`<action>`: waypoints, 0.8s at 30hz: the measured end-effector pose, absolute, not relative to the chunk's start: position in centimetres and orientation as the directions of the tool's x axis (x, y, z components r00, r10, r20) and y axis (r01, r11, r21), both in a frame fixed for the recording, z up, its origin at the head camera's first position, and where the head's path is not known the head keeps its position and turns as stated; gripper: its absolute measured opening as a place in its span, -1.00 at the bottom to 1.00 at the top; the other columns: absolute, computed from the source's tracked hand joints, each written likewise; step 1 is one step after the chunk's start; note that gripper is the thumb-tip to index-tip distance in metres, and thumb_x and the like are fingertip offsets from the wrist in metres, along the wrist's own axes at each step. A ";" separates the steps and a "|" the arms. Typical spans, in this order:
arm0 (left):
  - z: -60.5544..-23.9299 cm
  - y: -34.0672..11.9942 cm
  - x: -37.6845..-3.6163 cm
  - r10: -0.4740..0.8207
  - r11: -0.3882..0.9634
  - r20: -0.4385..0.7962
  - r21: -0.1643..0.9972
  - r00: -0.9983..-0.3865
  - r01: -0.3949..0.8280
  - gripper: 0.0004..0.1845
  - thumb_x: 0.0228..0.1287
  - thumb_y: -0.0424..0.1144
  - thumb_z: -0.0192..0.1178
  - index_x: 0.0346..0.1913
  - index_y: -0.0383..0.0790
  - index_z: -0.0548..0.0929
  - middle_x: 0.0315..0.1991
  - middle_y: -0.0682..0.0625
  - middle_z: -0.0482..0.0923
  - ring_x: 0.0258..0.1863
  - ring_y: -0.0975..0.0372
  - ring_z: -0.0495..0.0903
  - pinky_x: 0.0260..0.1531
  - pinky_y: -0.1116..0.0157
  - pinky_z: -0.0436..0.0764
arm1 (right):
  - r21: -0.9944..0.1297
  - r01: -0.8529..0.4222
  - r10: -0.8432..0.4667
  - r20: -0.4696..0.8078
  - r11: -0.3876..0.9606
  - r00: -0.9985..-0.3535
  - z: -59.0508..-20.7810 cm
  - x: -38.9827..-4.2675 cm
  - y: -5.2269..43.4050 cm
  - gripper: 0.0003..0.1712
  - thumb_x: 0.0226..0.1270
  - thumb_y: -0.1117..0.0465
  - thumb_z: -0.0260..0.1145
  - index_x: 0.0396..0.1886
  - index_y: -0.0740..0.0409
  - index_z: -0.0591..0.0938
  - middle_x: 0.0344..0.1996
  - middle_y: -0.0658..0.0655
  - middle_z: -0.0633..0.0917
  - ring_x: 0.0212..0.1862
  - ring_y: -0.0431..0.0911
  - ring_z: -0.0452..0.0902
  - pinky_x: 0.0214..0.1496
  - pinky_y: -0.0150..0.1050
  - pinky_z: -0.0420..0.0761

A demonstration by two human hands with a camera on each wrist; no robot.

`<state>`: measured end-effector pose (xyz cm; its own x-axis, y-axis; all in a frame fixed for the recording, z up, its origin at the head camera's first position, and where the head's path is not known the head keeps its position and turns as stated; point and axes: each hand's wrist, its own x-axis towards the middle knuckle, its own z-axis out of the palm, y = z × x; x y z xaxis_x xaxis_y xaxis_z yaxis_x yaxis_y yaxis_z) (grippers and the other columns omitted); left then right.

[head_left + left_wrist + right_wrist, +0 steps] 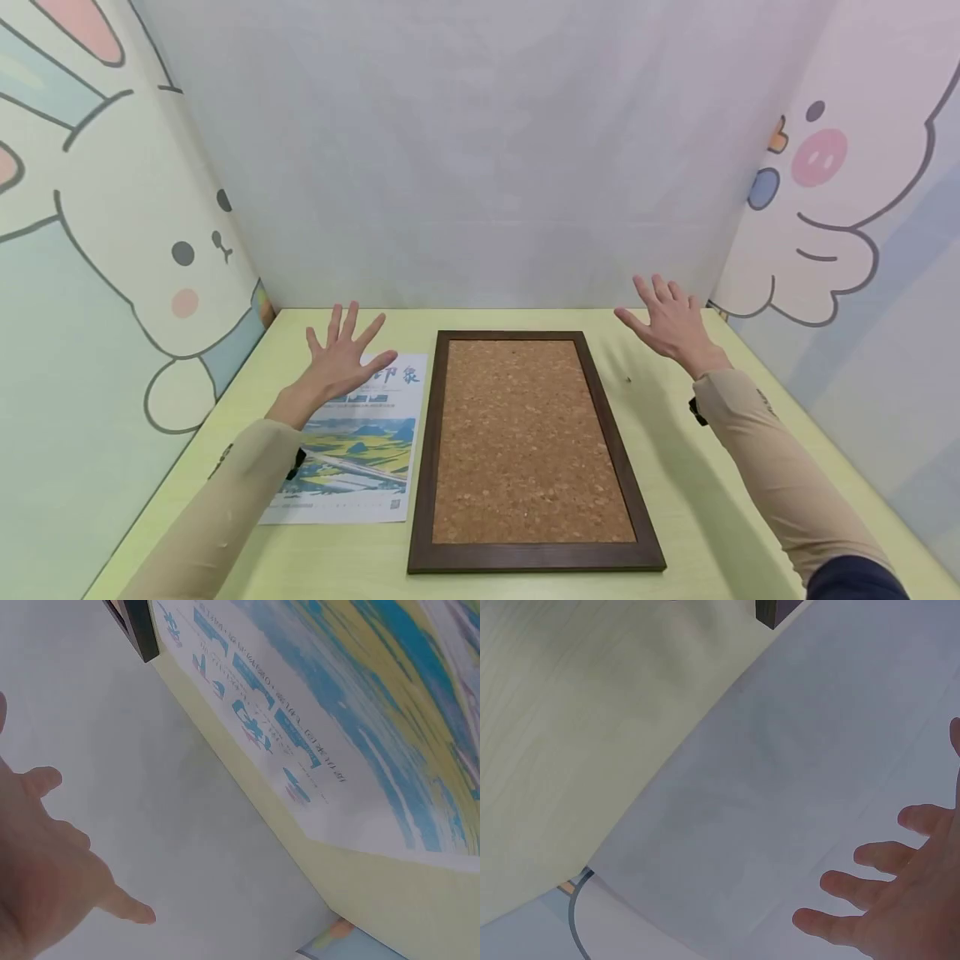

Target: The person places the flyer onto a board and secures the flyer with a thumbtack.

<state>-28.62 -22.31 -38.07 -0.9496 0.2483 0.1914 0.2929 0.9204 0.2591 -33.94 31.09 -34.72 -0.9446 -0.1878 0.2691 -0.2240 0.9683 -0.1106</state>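
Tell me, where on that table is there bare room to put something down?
The widest bare patch of table lies right of the cork board, below the right hand. A narrow strip runs behind the board. The left side is crowded: the poster lies beside the board, under the left hand.

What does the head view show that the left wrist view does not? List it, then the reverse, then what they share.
Only the head view shows the whole cork board in its dark frame, the right hand held open above the table, and the cartoon rabbit wall. Only the left wrist view shows the poster's blue lettering up close. Both show the poster, the left hand open with fingers spread, a corner of the frame and the pale back wall.
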 end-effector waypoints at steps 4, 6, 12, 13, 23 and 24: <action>-38.1 -22.6 -28.6 0.243 0.922 0.199 0.256 -0.949 0.290 -0.16 0.32 0.29 -0.06 0.54 0.01 -0.01 0.56 -0.23 -0.46 0.51 -0.19 -0.54 0.21 -0.47 -0.42 | -0.108 -0.228 -0.194 0.262 0.968 -0.945 -34.7 -33.9 31.0 -0.02 0.38 -0.41 -0.10 0.56 0.07 -0.04 0.48 0.46 0.03 0.45 0.44 -0.10 0.28 0.50 -0.07; -38.2 -23.0 -28.4 0.241 0.916 0.207 0.273 -0.948 0.293 -0.19 0.36 0.23 -0.04 0.54 -0.02 0.00 0.56 -0.26 -0.45 0.51 -0.21 -0.52 0.23 -0.45 -0.39 | -0.102 -0.234 -0.202 0.256 0.967 -0.945 -34.7 -33.8 30.9 -0.02 0.39 -0.40 -0.11 0.56 0.08 -0.04 0.48 0.47 0.03 0.45 0.44 -0.08 0.29 0.48 -0.03; -38.2 -24.7 -27.1 0.210 0.898 0.217 0.343 -0.953 0.276 -0.25 0.45 0.02 0.01 0.52 -0.24 0.01 0.51 -0.43 -0.35 0.47 -0.35 -0.34 0.29 -0.40 -0.15 | -0.108 -0.256 -0.227 0.231 0.961 -0.946 -34.9 -33.6 30.7 -0.05 0.42 -0.36 -0.10 0.56 0.12 -0.05 0.46 0.50 0.04 0.44 0.43 -0.03 0.30 0.44 0.03; -38.2 -25.1 -26.8 0.196 0.899 0.209 0.351 -0.958 0.261 -0.24 0.45 0.01 0.01 0.51 -0.29 0.00 0.50 -0.46 -0.32 0.46 -0.38 -0.30 0.28 -0.40 -0.08 | -0.112 -0.258 -0.229 0.225 0.960 -0.947 -35.0 -33.6 30.7 -0.05 0.42 -0.36 -0.10 0.56 0.12 -0.05 0.46 0.51 0.04 0.44 0.43 -0.03 0.30 0.44 0.04; -39.3 -28.5 -24.7 -0.027 0.932 -0.124 0.356 -0.992 -0.070 -0.15 0.39 -0.04 0.08 0.31 -0.74 -0.03 0.17 -0.73 0.05 0.15 -0.53 0.14 0.07 -0.29 0.31 | -0.162 -0.291 -0.258 0.195 0.943 -0.946 -35.9 -33.9 30.7 -0.07 0.44 -0.31 -0.07 0.55 0.18 -0.02 0.44 0.54 0.06 0.38 0.49 0.06 0.23 0.42 0.21; -39.5 -28.7 -24.6 -0.048 0.931 -0.166 0.349 -0.985 -0.104 -0.15 0.38 -0.04 0.08 0.27 -0.78 -0.02 0.13 -0.73 0.10 0.09 -0.51 0.23 0.03 -0.24 0.39 | -0.169 -0.296 -0.263 0.193 0.940 -0.945 -36.0 -34.0 30.7 -0.08 0.45 -0.30 -0.07 0.54 0.19 -0.01 0.44 0.54 0.07 0.37 0.50 0.07 0.22 0.41 0.23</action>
<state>-24.62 -28.75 -39.47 -0.9849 -0.0482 -0.1661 -0.1044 0.9312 0.3492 -33.98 30.72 -36.02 -0.9454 -0.2626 0.1931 -0.2957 0.9402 -0.1692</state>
